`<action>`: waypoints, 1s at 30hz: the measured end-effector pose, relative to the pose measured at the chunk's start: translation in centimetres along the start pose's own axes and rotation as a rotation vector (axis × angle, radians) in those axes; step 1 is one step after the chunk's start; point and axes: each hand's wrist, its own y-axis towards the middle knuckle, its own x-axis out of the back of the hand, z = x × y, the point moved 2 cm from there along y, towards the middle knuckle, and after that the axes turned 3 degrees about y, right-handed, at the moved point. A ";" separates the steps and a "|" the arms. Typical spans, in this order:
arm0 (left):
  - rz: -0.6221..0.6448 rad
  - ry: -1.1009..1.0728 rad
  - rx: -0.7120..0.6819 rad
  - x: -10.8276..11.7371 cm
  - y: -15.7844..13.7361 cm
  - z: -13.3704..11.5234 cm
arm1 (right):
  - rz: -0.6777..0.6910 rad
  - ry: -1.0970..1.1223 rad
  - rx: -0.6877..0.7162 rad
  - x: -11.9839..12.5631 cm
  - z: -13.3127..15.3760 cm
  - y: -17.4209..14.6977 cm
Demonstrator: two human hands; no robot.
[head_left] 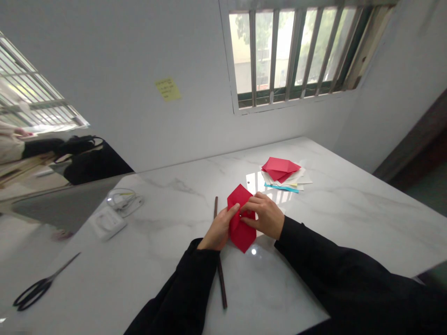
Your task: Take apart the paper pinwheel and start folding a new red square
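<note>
A red paper envelope (243, 238) with pointed ends is held up over the marble-patterned table (167, 274). My left hand (220, 229) grips its left edge, thumb lying across the front. From the other side my right hand (264, 215) has its fingers bent at the middle of the paper, thumb and fingertips close together there. A tiny dark spot shows between those fingertips, too small to name. Under my left wrist lies a thin dark brown stick (222, 286), partly covered by the hand and sleeve.
A pile of folded papers, with a red envelope (280, 168) on top, lies at the back right. Black scissors (37, 291) are at the front left, near a white box (107, 222) and a coiled white cable (123, 200). A wall with a yellow note (168, 89) stands behind.
</note>
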 end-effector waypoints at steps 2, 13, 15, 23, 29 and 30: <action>0.046 -0.015 -0.013 0.1 -0.1 -0.5 | -0.021 -0.016 -0.015 0.2 -0.2 0.1; -0.084 0.148 -0.051 1.4 0.2 -0.6 | -0.044 0.018 -0.045 0.6 -0.7 0.1; -0.103 0.165 -0.061 1.3 0.2 -0.5 | -0.050 0.014 -0.038 0.5 -0.7 0.1; -0.128 0.174 -0.093 1.2 0.3 -0.1 | -0.053 -0.024 -0.029 0.9 -0.3 0.1; -0.137 0.225 -0.144 1.2 0.6 0.1 | -0.040 -0.044 -0.012 0.8 0.0 0.1; -0.132 0.214 -0.136 1.2 0.6 0.1 | -0.037 -0.038 -0.010 0.7 0.0 0.1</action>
